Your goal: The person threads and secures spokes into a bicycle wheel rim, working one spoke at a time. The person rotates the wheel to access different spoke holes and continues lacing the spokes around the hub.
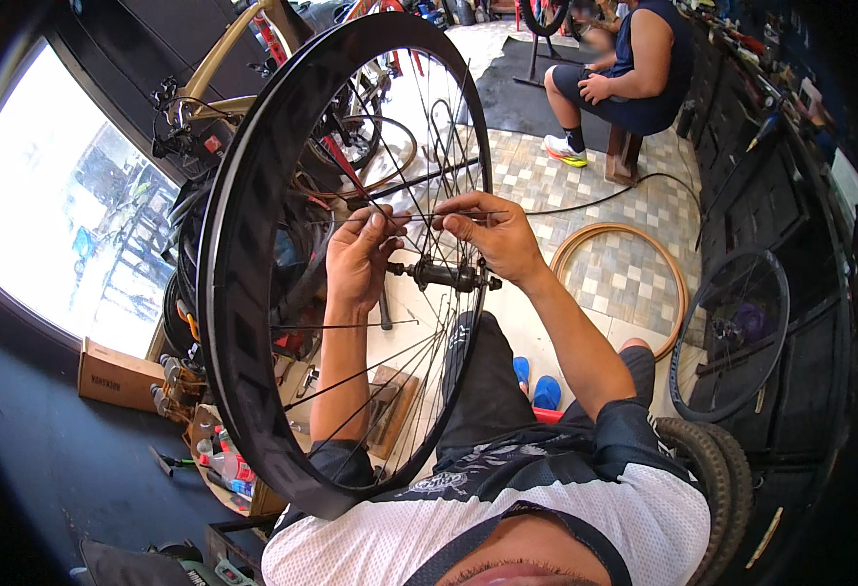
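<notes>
A deep black bicycle rim (239, 293) stands upright against my chest and lap. Inside it a black hub (446, 275) hangs among thin dark spokes, several of which fan toward the rim. My left hand (356, 256) reaches through the wheel, its thumb and fingers pinched on a thin spoke (421, 216) just above the hub. At the right, my right hand (492, 234) pinches what looks like the same spoke between thumb and fingertips. The exact grip of the fingertips is too small to tell. One spoke end (415, 322) shows loose below my left hand.
Another person (653, 68) sits on a wooden stool (622, 156) at the far right. Tan hoops (683, 293) lie on the tiles; a black wheel (782, 303) leans by dark cabinets. A gold bike frame (224, 59) stands far left, a cardboard box (117, 376) nearer.
</notes>
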`<act>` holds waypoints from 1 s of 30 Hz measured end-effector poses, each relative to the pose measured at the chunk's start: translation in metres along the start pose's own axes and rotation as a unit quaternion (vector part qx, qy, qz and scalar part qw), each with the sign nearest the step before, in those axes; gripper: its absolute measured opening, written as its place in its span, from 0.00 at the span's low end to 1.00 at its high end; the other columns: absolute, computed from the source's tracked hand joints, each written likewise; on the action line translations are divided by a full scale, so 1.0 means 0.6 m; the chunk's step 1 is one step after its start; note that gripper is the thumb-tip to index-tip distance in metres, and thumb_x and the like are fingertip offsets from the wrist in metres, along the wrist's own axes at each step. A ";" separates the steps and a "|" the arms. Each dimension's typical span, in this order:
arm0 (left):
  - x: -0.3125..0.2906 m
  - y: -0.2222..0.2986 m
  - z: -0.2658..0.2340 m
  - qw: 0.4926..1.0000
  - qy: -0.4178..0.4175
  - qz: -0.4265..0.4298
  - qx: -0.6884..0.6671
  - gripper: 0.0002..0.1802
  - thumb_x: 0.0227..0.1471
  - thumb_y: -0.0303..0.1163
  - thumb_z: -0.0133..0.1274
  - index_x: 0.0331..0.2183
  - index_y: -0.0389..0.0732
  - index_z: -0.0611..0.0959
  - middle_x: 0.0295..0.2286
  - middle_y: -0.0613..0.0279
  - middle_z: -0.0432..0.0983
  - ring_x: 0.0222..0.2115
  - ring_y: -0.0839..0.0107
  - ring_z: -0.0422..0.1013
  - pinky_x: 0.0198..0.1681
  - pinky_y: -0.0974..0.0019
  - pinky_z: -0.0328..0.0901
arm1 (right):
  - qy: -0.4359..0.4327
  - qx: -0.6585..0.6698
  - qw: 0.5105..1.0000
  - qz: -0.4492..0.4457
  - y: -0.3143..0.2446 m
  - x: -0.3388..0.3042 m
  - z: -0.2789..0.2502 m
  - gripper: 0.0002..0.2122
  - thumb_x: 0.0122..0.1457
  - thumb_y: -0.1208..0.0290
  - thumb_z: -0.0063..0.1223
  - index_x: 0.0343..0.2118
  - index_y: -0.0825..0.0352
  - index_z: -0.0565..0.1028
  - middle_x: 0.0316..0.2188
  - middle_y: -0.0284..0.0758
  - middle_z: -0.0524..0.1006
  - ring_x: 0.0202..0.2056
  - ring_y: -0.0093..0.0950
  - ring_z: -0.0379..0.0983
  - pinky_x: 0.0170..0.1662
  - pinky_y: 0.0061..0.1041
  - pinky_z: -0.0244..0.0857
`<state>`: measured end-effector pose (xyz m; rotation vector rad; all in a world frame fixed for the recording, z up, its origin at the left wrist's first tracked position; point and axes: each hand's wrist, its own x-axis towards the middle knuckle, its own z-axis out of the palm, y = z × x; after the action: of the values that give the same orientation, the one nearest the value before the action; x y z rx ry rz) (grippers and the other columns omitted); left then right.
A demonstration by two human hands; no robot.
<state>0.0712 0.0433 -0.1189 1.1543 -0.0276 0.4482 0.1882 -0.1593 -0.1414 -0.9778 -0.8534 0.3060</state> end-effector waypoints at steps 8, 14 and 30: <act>0.007 0.050 -0.010 0.983 0.164 0.059 0.049 0.23 0.64 0.45 0.60 0.54 0.42 0.79 0.47 0.66 0.80 0.50 0.70 0.73 0.53 0.59 0.63 | 0.056 0.072 0.996 0.002 0.004 -0.006 0.005 0.10 0.65 0.72 0.64 0.46 0.71 0.83 0.37 0.36 0.86 0.41 0.22 0.82 0.49 0.21 0.75; 0.012 0.115 -0.057 0.931 0.144 0.268 0.203 0.33 0.66 0.47 0.56 0.61 0.32 0.73 0.56 0.54 0.75 0.59 0.62 0.68 0.62 0.55 0.58 | 0.067 0.076 0.995 0.012 0.002 -0.010 0.003 0.10 0.65 0.72 0.64 0.45 0.72 0.83 0.37 0.36 0.85 0.40 0.23 0.82 0.48 0.21 0.75; -0.067 0.162 0.136 0.957 -0.177 0.229 0.028 0.22 0.67 0.37 0.56 0.57 0.38 0.77 0.48 0.56 0.74 0.46 0.65 0.72 0.45 0.58 0.68 | 0.020 0.056 0.998 0.035 0.019 -0.008 0.000 0.09 0.65 0.75 0.63 0.46 0.73 0.82 0.40 0.40 0.85 0.44 0.28 0.83 0.52 0.25 0.76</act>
<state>0.0168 -0.0104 -0.0099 1.2740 -0.6086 0.6469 0.1864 -0.1558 -0.1533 -0.9078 -0.7596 0.3888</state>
